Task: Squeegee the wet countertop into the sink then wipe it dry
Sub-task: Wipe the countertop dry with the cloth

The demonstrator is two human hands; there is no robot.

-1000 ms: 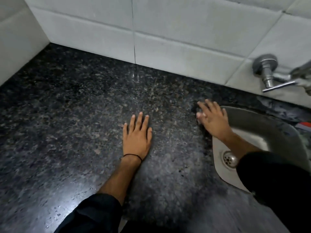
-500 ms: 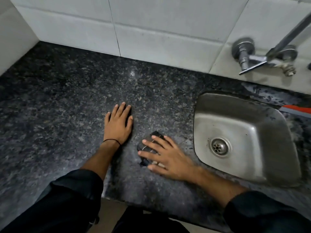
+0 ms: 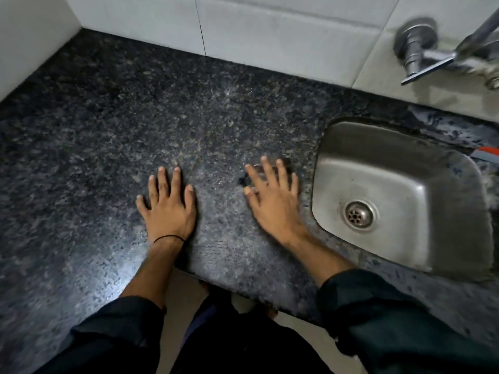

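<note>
1. Head view, nearest first: 2 dark sleeves, the left sleeve (image 3: 113, 333) and the right sleeve (image 3: 391, 319), reach forward over the front edge of the countertop (image 3: 94, 157). Pale floor (image 3: 175, 292) shows between them below that edge.
2. That countertop is dark speckled stone and fills most of the view. A bright sheen lies on it beside the left forearm, and faint fine streaks mark the strip between the 2 wrists.
3. The left hand (image 3: 167, 206) lies flat on the stone, palm down, fingers straight and slightly apart, holding nothing. A thin black band (image 3: 168, 238) circles its wrist.
4. The right hand (image 3: 272, 201) is also palm down, just left of the sink (image 3: 378, 157), with its fingers straight, spread wide and blurred at the tips. A small dark scrap (image 3: 241, 181) peeks out beside the thumb and index finger. It is too blurred to tell what it is, or whether the hand presses on it.
5. The steel sink is set into the countertop at the right, with its round drain (image 3: 359, 214) toward the basin's near left side.
6. A red-and-grey object (image 3: 486, 153) lies on the stone by the sink's far right corner, cut off by the frame edge.
7. Pale wall tiles (image 3: 270, 36) back the counter, and a chrome tap (image 3: 421, 47) juts from them beyond the sink.
</note>
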